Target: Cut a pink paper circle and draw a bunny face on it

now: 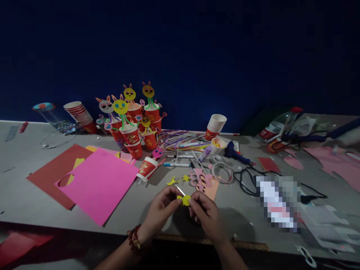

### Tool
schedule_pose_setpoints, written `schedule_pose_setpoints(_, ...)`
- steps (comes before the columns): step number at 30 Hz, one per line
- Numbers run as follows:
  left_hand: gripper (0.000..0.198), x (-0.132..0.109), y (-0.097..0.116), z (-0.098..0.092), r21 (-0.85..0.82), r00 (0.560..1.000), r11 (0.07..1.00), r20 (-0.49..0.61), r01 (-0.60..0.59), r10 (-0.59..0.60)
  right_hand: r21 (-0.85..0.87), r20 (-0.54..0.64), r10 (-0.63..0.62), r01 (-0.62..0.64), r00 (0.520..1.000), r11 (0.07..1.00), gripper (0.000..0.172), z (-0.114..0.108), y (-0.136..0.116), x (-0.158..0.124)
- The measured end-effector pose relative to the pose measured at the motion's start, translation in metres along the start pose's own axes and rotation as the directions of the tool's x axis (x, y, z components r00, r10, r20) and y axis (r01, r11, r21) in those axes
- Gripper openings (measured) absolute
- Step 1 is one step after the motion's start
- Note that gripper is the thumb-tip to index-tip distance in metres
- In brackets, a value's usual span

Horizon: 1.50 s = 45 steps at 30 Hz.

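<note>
Yellow scraps (186,178) and a blue-ended marker (176,165) lie just beyond, rabbit-topped cups (130,132) crowd behind, and a bright pink sheet (101,183) spreads leftward. The left hand (164,204) and right hand (204,210) pinch a small yellow piece (186,200) between thumbs and fingers, above a grey table (126,215) before a dark blue wall (180,56).

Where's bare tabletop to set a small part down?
Best is the table between the pink sheet and the left hand. The strip left of the red-brown sheet, toward the table's left end, looks mostly bare too. Behind the yellow piece it's crowded: yellow scraps, markers, straws and a blue glue gun.
</note>
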<state>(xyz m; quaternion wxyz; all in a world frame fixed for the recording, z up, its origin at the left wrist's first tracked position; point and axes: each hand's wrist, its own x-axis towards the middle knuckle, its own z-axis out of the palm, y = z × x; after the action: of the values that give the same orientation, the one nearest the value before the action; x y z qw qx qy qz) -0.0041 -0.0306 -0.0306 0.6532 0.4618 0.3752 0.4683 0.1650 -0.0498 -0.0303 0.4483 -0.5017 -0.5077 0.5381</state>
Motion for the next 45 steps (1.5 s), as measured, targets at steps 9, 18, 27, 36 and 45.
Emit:
schedule_pose_setpoints(9, 0.028, 0.003, 0.004, 0.001, 0.093, 1.0, 0.996, 0.011, -0.004, 0.003, -0.063, 0.034, -0.036, 0.038, 0.999, 0.997, 0.035, -0.005, 0.002, 0.002)
schedule_pose_setpoints(18, 0.033, 0.005, -0.002, -0.001, -0.013, 0.994, 0.994, -0.001, 0.111, -0.111, -0.184, -0.026, -0.018, 0.013, 1.0, 0.983, 0.036, -0.012, 0.008, 0.001)
schedule_pose_setpoints(27, 0.028, 0.011, -0.003, -0.002, -0.09, 0.985, 0.99, -0.128, 0.105, -0.116, -0.89, 0.037, -0.13, 0.092, 0.991, 0.447, 0.022, -0.039, 0.039, -0.032)
schedule_pose_setpoints(36, 0.03, 0.014, 0.004, 0.002, -0.217, 0.976, 0.962, -0.105, 0.163, -0.189, -0.949, 0.074, -0.159, 0.119, 0.984, 0.293, 0.029, -0.039, 0.033, -0.023)
schedule_pose_setpoints(45, 0.029, 0.015, 0.004, 0.001, -0.232, 0.975, 0.96, -0.116, 0.158, -0.188, -0.967, 0.088, -0.163, 0.123, 0.983, 0.221, 0.029, -0.04, 0.031, -0.019)
